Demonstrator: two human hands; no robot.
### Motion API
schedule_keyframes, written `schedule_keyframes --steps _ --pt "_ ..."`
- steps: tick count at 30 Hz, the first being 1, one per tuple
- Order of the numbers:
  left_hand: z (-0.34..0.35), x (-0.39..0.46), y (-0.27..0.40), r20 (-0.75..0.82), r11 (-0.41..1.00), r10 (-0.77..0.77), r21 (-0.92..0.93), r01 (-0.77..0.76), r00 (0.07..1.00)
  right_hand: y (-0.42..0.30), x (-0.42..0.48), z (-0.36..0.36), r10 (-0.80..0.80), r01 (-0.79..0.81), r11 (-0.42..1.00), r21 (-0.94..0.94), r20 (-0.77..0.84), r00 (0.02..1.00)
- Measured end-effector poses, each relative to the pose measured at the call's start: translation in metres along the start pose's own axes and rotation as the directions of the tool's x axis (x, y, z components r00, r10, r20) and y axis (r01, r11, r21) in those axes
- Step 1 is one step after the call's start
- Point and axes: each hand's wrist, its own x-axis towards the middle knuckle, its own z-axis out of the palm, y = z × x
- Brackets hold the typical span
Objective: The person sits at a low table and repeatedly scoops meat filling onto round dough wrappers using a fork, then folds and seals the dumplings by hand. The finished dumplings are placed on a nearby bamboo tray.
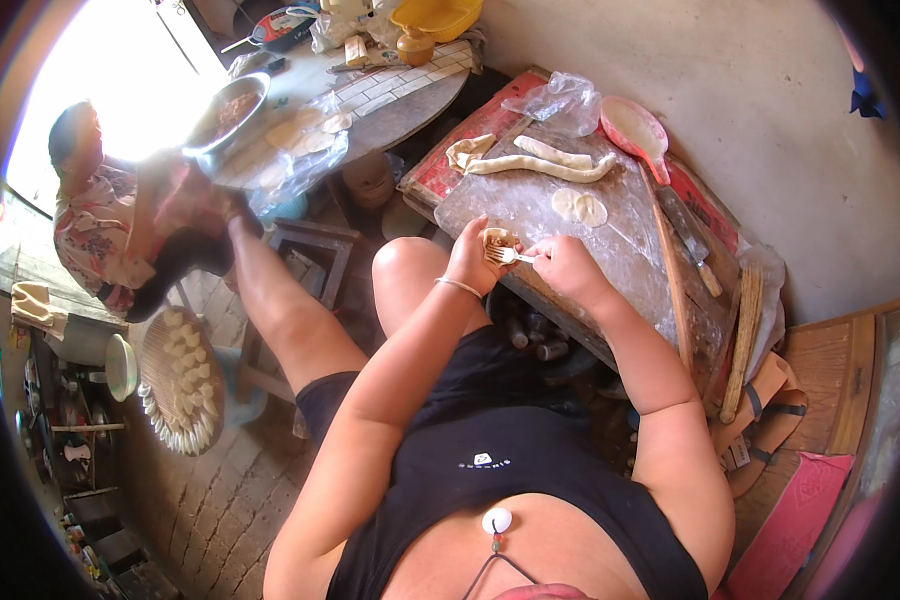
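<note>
My left hand (471, 261) cups a small dough wrapper (499, 237) in its palm and fingers. In my right hand (570, 268) is the handle of a pale fork (504, 256), whose tines lie over the wrapper; any filling there is too small to make out. Both hands are above the near edge of a floured board (495, 206). Two flat dough rounds (589, 211) overlap on the board beyond my hands. Behind them lie a long dough rope (536, 169) and a shorter dough roll (555, 152).
A rolling pin (664, 262), a cleaver (682, 225) and a red dipper (636, 129) sit at the board's right. On the left, a person (94, 195) sits near a metal bowl of filling (232, 112). A round tray (161, 345) below carries several dumplings (187, 382).
</note>
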Motion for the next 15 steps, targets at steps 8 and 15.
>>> schedule_keyframes --steps 8,15 --pt "0.008 -0.006 -0.001 -0.009 0.999 0.003 -0.037 -0.004 1.0 0.012 0.0 -0.004 0.029 -0.027 0.999 0.043 -0.035 0.999" --pt "0.009 -0.008 0.002 0.013 0.999 0.016 -0.039 -0.015 1.0 0.0 -0.001 -0.013 0.094 -0.092 0.988 0.125 -0.004 0.996"
